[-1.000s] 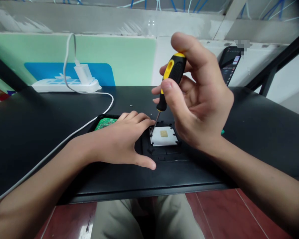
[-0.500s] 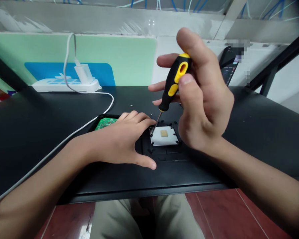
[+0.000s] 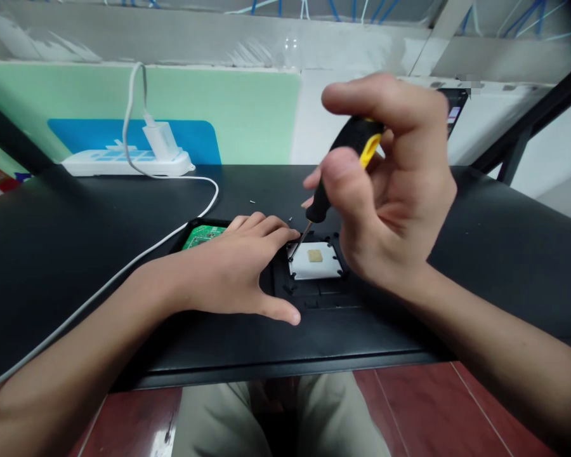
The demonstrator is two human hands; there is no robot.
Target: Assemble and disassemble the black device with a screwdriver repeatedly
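My right hand [image 3: 390,184] is closed around the black and yellow handle of a screwdriver [image 3: 320,202]. Its thin shaft slants down to the left, and the tip meets the left edge of a white plate [image 3: 304,268]. That plate carries a small tan square pad [image 3: 315,256] and sits in a black plastic casing [image 3: 323,298]. My left hand [image 3: 233,266] lies flat with fingers spread, its fingertips at the casing's upper left side. Partly under that hand, a green circuit board [image 3: 202,235] shows in a black frame.
Behind my hands, tiny screws [image 3: 252,202] lie on the black table [image 3: 76,254]. A white cable [image 3: 166,238] runs from a charger in the power strip [image 3: 124,166] across the left side. A phone [image 3: 457,111] leans at the back right, partly hidden.
My right hand has turned around the screwdriver handle, its fingers and thumb now curled further over it. The tip stays at the same spot on the plate's edge. My left hand keeps its place.
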